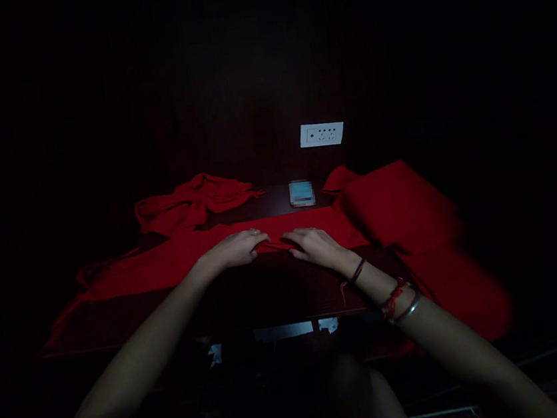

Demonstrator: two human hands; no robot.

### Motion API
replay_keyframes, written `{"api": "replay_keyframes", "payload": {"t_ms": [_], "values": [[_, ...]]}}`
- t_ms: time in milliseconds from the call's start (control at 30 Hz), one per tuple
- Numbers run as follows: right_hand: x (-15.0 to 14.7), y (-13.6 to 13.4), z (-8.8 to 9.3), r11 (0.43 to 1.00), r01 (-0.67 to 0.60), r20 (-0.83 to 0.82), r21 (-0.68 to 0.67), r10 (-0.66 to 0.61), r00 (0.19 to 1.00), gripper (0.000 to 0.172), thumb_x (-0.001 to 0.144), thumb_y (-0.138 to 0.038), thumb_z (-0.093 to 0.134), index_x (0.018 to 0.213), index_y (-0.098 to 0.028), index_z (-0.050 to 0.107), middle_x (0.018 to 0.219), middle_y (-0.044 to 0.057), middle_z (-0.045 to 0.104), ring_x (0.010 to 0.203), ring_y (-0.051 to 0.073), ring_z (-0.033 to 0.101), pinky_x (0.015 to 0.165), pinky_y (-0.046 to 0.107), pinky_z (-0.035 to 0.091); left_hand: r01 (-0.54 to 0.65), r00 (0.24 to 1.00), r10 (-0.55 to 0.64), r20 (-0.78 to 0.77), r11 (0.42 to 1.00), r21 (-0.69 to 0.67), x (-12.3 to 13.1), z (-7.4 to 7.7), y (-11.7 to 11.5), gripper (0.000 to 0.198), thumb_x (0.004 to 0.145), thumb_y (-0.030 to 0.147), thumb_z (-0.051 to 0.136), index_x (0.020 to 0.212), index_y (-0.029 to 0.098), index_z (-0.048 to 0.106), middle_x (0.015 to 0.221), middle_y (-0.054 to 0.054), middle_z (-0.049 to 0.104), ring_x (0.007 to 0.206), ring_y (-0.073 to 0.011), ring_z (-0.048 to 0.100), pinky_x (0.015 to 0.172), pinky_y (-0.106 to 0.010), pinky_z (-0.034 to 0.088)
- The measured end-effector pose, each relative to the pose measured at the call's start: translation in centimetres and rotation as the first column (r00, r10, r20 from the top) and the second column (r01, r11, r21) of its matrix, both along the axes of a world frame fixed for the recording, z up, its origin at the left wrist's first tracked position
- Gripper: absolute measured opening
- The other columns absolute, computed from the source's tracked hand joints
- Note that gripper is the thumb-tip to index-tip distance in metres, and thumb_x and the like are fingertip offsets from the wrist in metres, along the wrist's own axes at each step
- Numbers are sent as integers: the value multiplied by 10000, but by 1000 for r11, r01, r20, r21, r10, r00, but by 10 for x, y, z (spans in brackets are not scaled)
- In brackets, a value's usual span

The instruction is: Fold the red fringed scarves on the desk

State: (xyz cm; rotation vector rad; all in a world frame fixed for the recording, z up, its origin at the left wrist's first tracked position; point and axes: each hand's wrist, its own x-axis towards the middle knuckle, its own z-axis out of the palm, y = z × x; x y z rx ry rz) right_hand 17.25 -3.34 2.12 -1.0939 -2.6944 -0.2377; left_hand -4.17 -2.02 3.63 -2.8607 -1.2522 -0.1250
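Note:
A long strip of red cloth [168, 262] lies flat across the dark tabletop, with thin strands trailing at its left end. My left hand [237, 249] pinches its near edge around the middle, a ring on one finger. Just to the right, my right hand [315, 246] has its fingers closed on the same edge, with a small fold of cloth raised between the two hands. Bracelets circle my right wrist. Both thumbs are towards me; the fingertips are partly hidden in the cloth.
Behind the strip lies a crumpled red cloth [192, 204]. A larger red cloth [393, 202] is heaped at the right and hangs over the table edge. A small pale-blue rectangular object [301, 193] sits at the back, below a white wall socket [321, 134]. The surroundings are very dark.

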Motion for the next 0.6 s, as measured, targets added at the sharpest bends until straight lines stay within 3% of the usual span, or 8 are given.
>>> {"api": "replay_keyframes", "payload": {"t_ms": [67, 167, 267, 367, 467, 533, 600], "values": [[-6, 5, 3, 999, 28, -52, -15, -29, 998, 384, 786, -309, 449, 1146, -178, 426, 1063, 84, 535, 947, 175, 495, 754, 261, 370, 4, 992, -4, 125, 1000, 4, -2, 6, 9, 273, 718, 122, 410, 955, 167, 537, 886, -38, 560, 820, -138, 514, 730, -229, 397], [-15, 15, 10, 992, 120, -37, -36, -121, 992, 271, 803, -254, 402, 1039, -173, 507, 964, 84, 586, 875, 183, 533, 710, 260, 389, -44, 975, 25, 220, 996, 81, -5, 14, 18, 196, 751, 179, 403, 872, 152, 555, 833, -35, 549, 789, -135, 512, 728, -230, 397], [-16, 28, 22, 975, 216, -33, -46, -218, 975, 242, 815, -199, 357, 972, -176, 539, 917, 89, 606, 849, 181, 545, 692, 250, 390, -114, 992, 106, 69, 985, 131, -12, 17, 22, 217, 717, 186, 454, 909, 157, 549, 912, -63, 536, 835, -171, 514, 743, -261, 401], [-10, 37, 36, 968, 249, -65, -29, -251, 966, 253, 827, -195, 333, 989, -182, 527, 937, 87, 603, 862, 178, 542, 692, 241, 386, -283, 947, 300, -117, 948, 145, -23, 23, 25, 331, 688, 111, 443, 1004, 162, 528, 957, -90, 547, 844, -197, 532, 717, -277, 418], [-3, 39, 42, 962, 273, -97, 10, -271, 958, 272, 843, -205, 303, 1026, -188, 505, 963, 90, 596, 871, 177, 541, 692, 238, 382, -413, 894, 444, -63, 869, 273, -36, 36, 23, 416, 703, 40, 362, 1085, 148, 487, 987, -99, 561, 904, -192, 527, 767, -274, 404], [1, 34, 39, 969, 248, -80, 17, -246, 966, 275, 849, -213, 292, 1013, -183, 512, 945, 94, 601, 857, 175, 547, 687, 236, 379, -397, 898, 432, -78, 875, 276, -43, 38, 15, 403, 721, 35, 344, 1080, 139, 495, 993, -107, 568, 909, -193, 531, 771, -274, 404], [5, 24, 29, 988, 153, -6, -12, -153, 988, 271, 849, -214, 297, 977, -178, 534, 905, 92, 611, 833, 170, 554, 685, 234, 378, -318, 924, 342, -170, 936, 151, -49, 32, 1, 359, 726, 43, 359, 1008, 155, 551, 941, -97, 597, 848, -188, 560, 734, -267, 420]]}}
